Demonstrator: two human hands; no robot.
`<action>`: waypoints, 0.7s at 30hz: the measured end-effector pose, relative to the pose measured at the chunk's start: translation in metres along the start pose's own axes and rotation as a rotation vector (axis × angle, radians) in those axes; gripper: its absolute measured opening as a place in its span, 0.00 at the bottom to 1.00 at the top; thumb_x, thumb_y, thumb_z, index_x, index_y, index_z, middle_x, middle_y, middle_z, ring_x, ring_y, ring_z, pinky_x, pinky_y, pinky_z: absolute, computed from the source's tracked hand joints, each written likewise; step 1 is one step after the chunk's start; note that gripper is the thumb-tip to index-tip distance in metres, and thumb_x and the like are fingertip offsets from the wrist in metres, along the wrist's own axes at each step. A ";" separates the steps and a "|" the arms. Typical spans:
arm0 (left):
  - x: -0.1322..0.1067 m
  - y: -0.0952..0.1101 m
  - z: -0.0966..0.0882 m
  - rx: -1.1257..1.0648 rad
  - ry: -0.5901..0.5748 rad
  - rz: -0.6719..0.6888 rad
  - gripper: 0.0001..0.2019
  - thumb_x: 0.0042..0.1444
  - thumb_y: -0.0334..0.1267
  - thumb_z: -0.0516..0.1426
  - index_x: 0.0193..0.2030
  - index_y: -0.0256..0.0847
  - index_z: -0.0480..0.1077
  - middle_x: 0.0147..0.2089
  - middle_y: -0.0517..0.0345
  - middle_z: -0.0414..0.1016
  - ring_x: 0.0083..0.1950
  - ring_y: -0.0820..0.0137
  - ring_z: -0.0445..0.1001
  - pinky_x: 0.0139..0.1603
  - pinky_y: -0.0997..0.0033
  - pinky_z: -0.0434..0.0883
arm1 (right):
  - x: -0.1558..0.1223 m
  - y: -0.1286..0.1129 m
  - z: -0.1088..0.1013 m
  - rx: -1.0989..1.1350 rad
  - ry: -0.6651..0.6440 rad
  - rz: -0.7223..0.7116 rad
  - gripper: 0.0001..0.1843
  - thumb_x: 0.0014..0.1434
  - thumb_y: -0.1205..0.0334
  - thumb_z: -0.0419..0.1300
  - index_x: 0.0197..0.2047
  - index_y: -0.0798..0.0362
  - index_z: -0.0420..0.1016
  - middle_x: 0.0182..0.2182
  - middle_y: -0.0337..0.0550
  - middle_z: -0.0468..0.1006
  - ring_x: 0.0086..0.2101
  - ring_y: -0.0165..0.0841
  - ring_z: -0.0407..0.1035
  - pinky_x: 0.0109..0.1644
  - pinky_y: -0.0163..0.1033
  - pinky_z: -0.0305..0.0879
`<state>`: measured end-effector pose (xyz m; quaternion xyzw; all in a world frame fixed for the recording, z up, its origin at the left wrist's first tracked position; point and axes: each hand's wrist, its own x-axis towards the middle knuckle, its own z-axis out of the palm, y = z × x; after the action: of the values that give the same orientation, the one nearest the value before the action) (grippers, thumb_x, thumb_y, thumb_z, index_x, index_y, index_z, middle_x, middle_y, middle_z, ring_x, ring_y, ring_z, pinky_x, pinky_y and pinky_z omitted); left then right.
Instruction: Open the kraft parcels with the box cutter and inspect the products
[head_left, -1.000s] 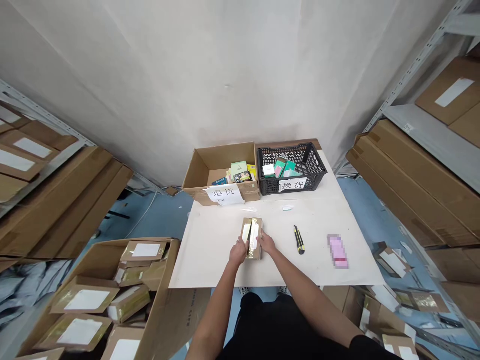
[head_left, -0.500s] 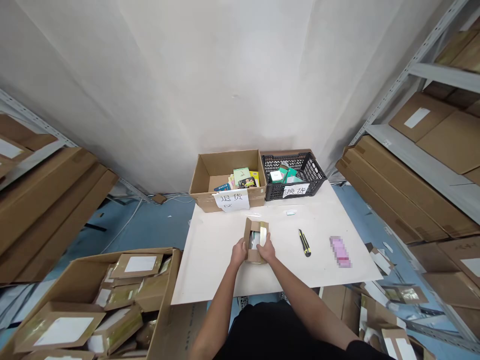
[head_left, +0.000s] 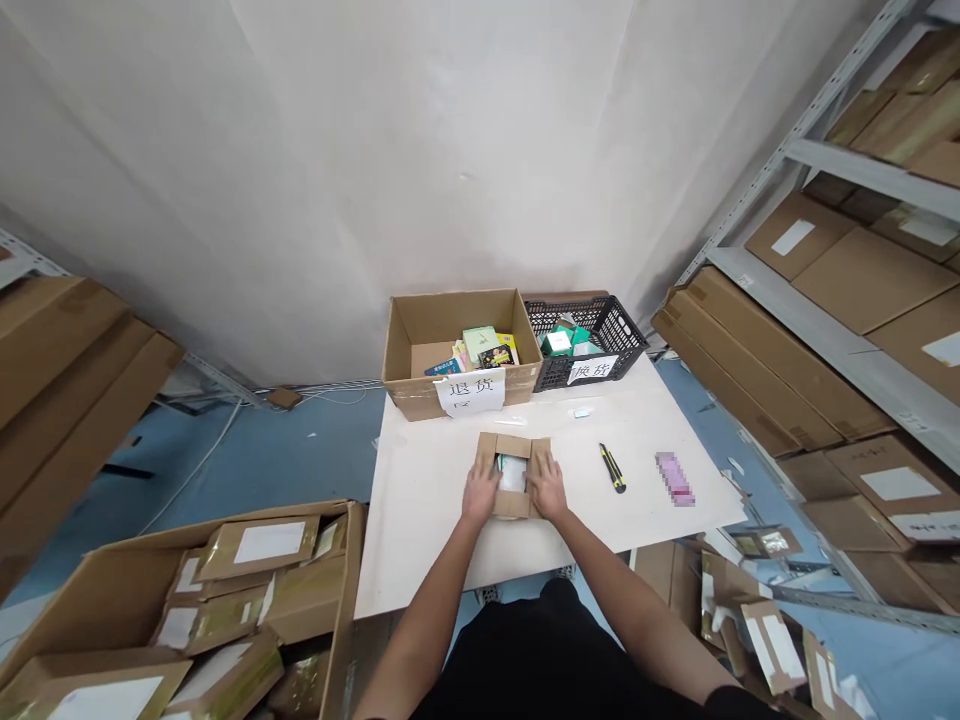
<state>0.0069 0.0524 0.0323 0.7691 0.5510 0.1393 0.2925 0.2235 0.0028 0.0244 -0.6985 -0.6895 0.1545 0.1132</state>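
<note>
Grip of left hand [head_left: 481, 492] and right hand [head_left: 547, 488] unclenched on opened carton [head_left: 512, 504], box sign [head_left: 472, 393] 退货, crate sign [head_left: 592, 369] 换货

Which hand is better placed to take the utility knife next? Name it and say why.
Likely the right hand: it is on the right flap of the open carton, the side nearer the utility knife. The left hand is at the left flap, so it would have to reach across.
</note>
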 end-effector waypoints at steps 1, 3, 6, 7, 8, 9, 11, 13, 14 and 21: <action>0.001 0.001 0.003 -0.010 -0.086 0.066 0.16 0.59 0.27 0.57 0.49 0.46 0.81 0.77 0.53 0.62 0.83 0.50 0.44 0.78 0.40 0.54 | 0.005 -0.005 -0.004 -0.056 -0.063 -0.047 0.26 0.66 0.68 0.54 0.65 0.46 0.78 0.78 0.47 0.52 0.77 0.48 0.36 0.76 0.60 0.40; 0.000 0.000 0.005 -0.065 -0.208 0.126 0.15 0.57 0.27 0.57 0.45 0.44 0.83 0.77 0.53 0.63 0.83 0.49 0.41 0.79 0.37 0.51 | 0.017 -0.014 -0.012 -0.129 -0.169 -0.051 0.27 0.67 0.67 0.54 0.67 0.47 0.75 0.78 0.50 0.49 0.77 0.49 0.37 0.76 0.63 0.38; -0.005 -0.008 0.001 -0.188 -0.276 0.137 0.14 0.55 0.30 0.58 0.41 0.44 0.85 0.78 0.55 0.59 0.83 0.47 0.36 0.80 0.36 0.48 | 0.035 -0.022 -0.023 -0.182 -0.225 0.034 0.35 0.68 0.65 0.54 0.77 0.45 0.60 0.80 0.53 0.39 0.77 0.51 0.35 0.75 0.67 0.37; -0.009 -0.012 -0.001 -0.226 -0.290 0.144 0.12 0.56 0.32 0.59 0.40 0.44 0.86 0.79 0.58 0.57 0.83 0.46 0.35 0.80 0.36 0.47 | 0.042 -0.024 -0.026 -0.189 -0.222 0.053 0.38 0.68 0.65 0.54 0.79 0.43 0.54 0.80 0.52 0.36 0.77 0.52 0.33 0.74 0.68 0.37; -0.012 -0.016 -0.003 -0.257 -0.301 0.155 0.11 0.58 0.34 0.59 0.38 0.45 0.86 0.79 0.59 0.57 0.83 0.46 0.33 0.80 0.36 0.47 | 0.048 -0.025 -0.028 -0.191 -0.216 0.072 0.40 0.68 0.65 0.53 0.80 0.41 0.49 0.80 0.51 0.34 0.77 0.52 0.32 0.74 0.68 0.38; -0.017 -0.019 -0.003 -0.282 -0.310 0.166 0.11 0.59 0.37 0.60 0.37 0.45 0.86 0.79 0.60 0.57 0.83 0.46 0.32 0.80 0.37 0.47 | 0.055 -0.026 -0.030 -0.192 -0.214 0.091 0.41 0.68 0.64 0.53 0.81 0.39 0.45 0.80 0.51 0.33 0.77 0.52 0.32 0.74 0.68 0.39; -0.026 -0.025 -0.001 -0.310 -0.302 0.175 0.13 0.63 0.43 0.60 0.34 0.45 0.86 0.78 0.59 0.59 0.83 0.47 0.31 0.80 0.38 0.48 | 0.072 -0.028 -0.032 -0.193 -0.239 0.134 0.44 0.68 0.63 0.55 0.81 0.39 0.40 0.80 0.52 0.34 0.77 0.53 0.34 0.74 0.67 0.39; -0.033 -0.029 0.005 -0.301 -0.270 0.176 0.13 0.61 0.48 0.63 0.35 0.44 0.85 0.78 0.56 0.60 0.83 0.46 0.31 0.79 0.39 0.52 | 0.090 -0.031 -0.032 -0.193 -0.314 0.192 0.46 0.66 0.64 0.57 0.81 0.39 0.41 0.80 0.54 0.39 0.76 0.54 0.36 0.74 0.67 0.39; -0.036 -0.030 0.009 -0.283 -0.253 0.179 0.11 0.58 0.49 0.67 0.38 0.44 0.85 0.78 0.54 0.59 0.83 0.45 0.33 0.78 0.38 0.54 | 0.097 -0.032 -0.031 -0.188 -0.356 0.224 0.47 0.65 0.65 0.58 0.81 0.40 0.43 0.79 0.55 0.42 0.76 0.53 0.37 0.74 0.67 0.39; -0.045 -0.027 0.033 -0.156 -0.129 0.171 0.06 0.53 0.40 0.72 0.37 0.45 0.84 0.77 0.55 0.62 0.83 0.44 0.40 0.76 0.36 0.58 | 0.095 -0.030 -0.012 -0.068 -0.155 0.219 0.42 0.60 0.69 0.59 0.77 0.51 0.57 0.77 0.60 0.51 0.76 0.54 0.38 0.75 0.67 0.41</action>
<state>-0.0122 0.0064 -0.0055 0.7954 0.4510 0.1567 0.3733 0.2003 0.0995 0.0414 -0.7589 -0.6208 0.1958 0.0183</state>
